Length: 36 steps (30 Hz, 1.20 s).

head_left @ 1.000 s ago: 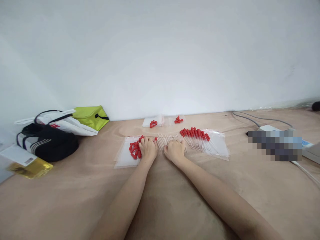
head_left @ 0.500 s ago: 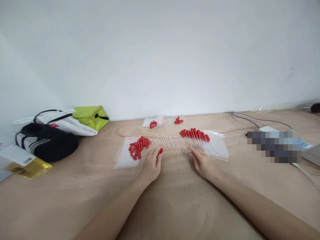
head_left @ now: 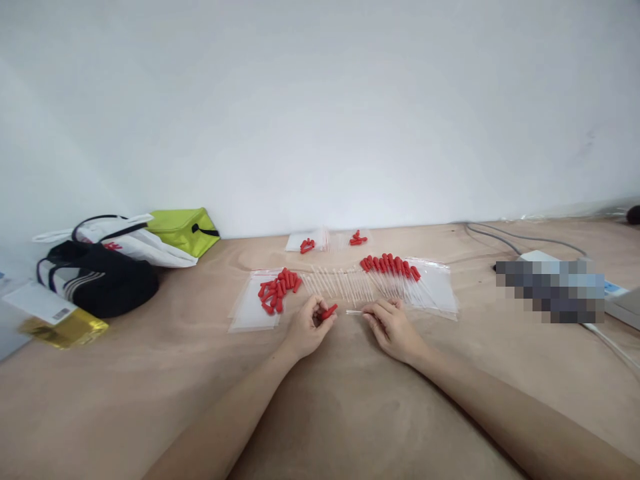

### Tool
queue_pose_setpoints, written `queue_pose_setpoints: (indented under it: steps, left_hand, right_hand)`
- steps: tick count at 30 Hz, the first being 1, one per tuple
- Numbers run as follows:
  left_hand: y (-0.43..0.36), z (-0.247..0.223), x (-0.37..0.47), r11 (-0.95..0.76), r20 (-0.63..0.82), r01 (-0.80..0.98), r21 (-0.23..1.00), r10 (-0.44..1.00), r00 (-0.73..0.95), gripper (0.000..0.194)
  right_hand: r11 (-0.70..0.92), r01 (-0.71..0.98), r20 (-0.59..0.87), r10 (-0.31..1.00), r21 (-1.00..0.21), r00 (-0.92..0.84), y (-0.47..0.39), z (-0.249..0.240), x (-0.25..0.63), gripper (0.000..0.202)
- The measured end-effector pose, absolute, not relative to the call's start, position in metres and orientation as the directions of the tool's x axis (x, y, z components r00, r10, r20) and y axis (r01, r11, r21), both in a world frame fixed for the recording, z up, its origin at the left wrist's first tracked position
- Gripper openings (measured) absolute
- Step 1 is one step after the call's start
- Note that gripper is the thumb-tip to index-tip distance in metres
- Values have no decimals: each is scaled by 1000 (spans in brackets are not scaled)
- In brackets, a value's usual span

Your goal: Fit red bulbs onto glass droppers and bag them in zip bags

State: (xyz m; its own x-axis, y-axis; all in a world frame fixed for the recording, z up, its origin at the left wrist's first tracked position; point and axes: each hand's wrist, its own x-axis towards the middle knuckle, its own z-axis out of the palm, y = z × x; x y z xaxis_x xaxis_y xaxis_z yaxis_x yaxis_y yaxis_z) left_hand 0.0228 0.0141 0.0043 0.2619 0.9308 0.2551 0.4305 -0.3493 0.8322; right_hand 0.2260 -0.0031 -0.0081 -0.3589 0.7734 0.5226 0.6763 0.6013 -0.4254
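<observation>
My left hand (head_left: pixel 311 325) is closed on a small red rubber-like cap (head_left: pixel 329 311), which points toward the right. Facing it, my right hand (head_left: pixel 391 327) pinches a thin white stick (head_left: pixel 355 312), its free end toward the red cap with a gap between them. A row of similar thin sticks (head_left: pixel 340 285) lies just beyond both hands. Loose red caps (head_left: pixel 273 293) are heaped on clear plastic bags (head_left: pixel 250 319) at the left. To the right, several sticks with red caps on their ends (head_left: pixel 390 265) lie side by side on more plastic bags (head_left: pixel 440 293).
Small bags with red caps (head_left: pixel 307 246) and another group of red caps (head_left: pixel 358 238) lie near the wall. A black bag (head_left: pixel 105 280), a lime-green bag (head_left: pixel 183 230) and a gold packet (head_left: pixel 70 330) stand at the left. Grey cables (head_left: pixel 493 231) and a blurred-out object (head_left: pixel 550 290) are at the right.
My right hand has picked up a stick from the row and drawn it nearer. My left hand has turned the red cap from upright to pointing right.
</observation>
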Motion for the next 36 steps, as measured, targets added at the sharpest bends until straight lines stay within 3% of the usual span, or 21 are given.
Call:
queue_pose_setpoints:
  steps: [11, 15, 23, 36]
  left_hand:
    - [10, 10, 25, -373, 239, 448, 813, 914, 327, 13]
    - [10, 11, 25, -394, 238, 434, 810, 898, 370, 20]
    - [10, 12, 24, -445, 247, 533, 720, 882, 402, 18]
    - [7, 19, 26, -525, 223, 568, 633, 827, 516, 15]
  right_hand:
    - [629, 650, 522, 758, -426, -392, -2, -7, 222, 20]
    - [644, 644, 519, 748, -414, -415, -1, -9, 222, 21]
    - [673, 619, 506, 728, -404, -462, 2, -9, 225, 21]
    - [767, 627, 585, 574, -138, -573, 7, -4, 229, 26]
